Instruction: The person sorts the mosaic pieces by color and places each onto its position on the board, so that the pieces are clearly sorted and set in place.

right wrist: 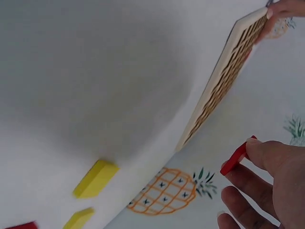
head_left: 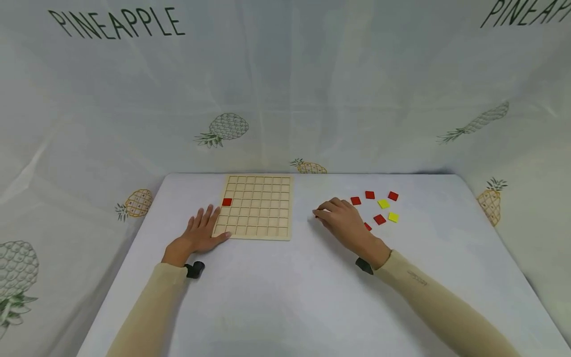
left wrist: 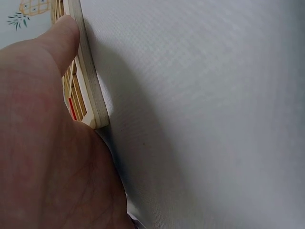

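A pale wooden grid board (head_left: 256,208) lies left of centre on the table. One red square tile (head_left: 227,202) sits in a cell at its left edge. My left hand (head_left: 200,233) rests flat with spread fingers at the board's lower left corner, the thumb over the near rim, as the left wrist view also shows. To the right of the board, my right hand (head_left: 345,223) pinches a red tile (right wrist: 236,156) between thumb and fingertips, above the table. Beside and beyond that hand lie loose red tiles (head_left: 379,219) and yellow tiles (head_left: 393,217); the hand partly covers one red tile (head_left: 368,226).
The white table (head_left: 276,297) ends at a back edge against a hanging cloth (head_left: 357,99) printed with pineapples. Dark wrist cameras (head_left: 195,270) sit on both wrists. Bare tabletop separates the board from the loose tiles.
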A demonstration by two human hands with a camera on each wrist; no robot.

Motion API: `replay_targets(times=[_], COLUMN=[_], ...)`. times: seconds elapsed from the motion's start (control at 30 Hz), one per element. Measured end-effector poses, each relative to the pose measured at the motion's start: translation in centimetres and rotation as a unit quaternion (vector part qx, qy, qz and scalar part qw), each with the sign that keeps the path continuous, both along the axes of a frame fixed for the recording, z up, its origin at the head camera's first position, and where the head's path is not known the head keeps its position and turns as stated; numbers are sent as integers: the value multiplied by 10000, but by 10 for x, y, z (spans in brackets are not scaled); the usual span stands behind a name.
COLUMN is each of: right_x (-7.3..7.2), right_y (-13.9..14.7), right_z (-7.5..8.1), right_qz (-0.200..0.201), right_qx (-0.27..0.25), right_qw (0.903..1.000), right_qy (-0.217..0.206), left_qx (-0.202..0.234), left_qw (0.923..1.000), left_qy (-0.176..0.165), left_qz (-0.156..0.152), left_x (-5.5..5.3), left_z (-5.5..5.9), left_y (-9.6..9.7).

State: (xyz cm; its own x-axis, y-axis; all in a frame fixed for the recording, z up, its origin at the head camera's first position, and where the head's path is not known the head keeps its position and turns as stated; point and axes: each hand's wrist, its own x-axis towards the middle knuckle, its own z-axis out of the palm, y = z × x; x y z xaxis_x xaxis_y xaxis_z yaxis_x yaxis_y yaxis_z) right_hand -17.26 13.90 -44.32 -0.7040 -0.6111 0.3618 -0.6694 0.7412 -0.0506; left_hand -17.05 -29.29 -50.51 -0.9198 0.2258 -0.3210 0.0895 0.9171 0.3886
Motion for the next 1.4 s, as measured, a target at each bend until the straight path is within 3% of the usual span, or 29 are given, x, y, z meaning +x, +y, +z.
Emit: replay_targets(times=[0.33,0.77,1.4], right_x=[-20,-38,-65], right_y=[-57,-129,-205], right_z=[-8,-15,-13], right_qz=[138,462,208], right_qx=[-70,-504,-91], right_qw=[9999,9970,9925], right_qy=[-39,-372,-1202], left_qx=[59,-110,-72], left_qw=[10000,9999,10000], left_qy=[-77,32,44], left_qz=[16,63,36], left_x=[3,1,1], left_z=[11,-3,-1], left_y=[4,1,3])
